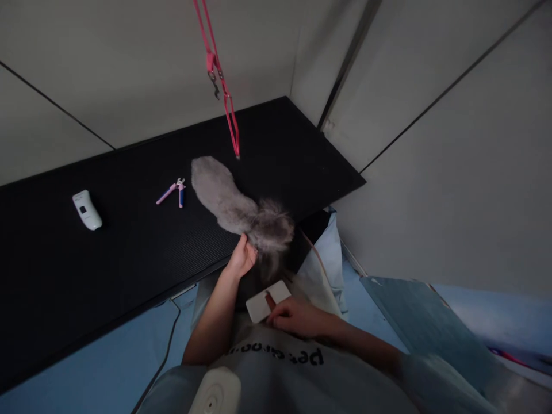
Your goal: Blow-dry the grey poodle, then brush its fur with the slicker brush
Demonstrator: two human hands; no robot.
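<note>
A grey furry animal point(241, 210) lies at the near edge of a black grooming table point(107, 230), its fluffy tail stretched out across the tabletop. My left hand point(241, 259) is cupped against its hindquarters at the table's edge, fingers curled into the fur. My right hand point(297, 316) is closed on a white flat brush point(265, 300), held against the animal's dark lower body near my chest.
A pink and blue nail clipper point(172, 192) and a white handheld device point(87, 210) lie on the table to the left. A red leash point(222, 80) with a clip hangs from above. A cable point(166, 345) drops below the table's edge. Grey walls close in behind and right.
</note>
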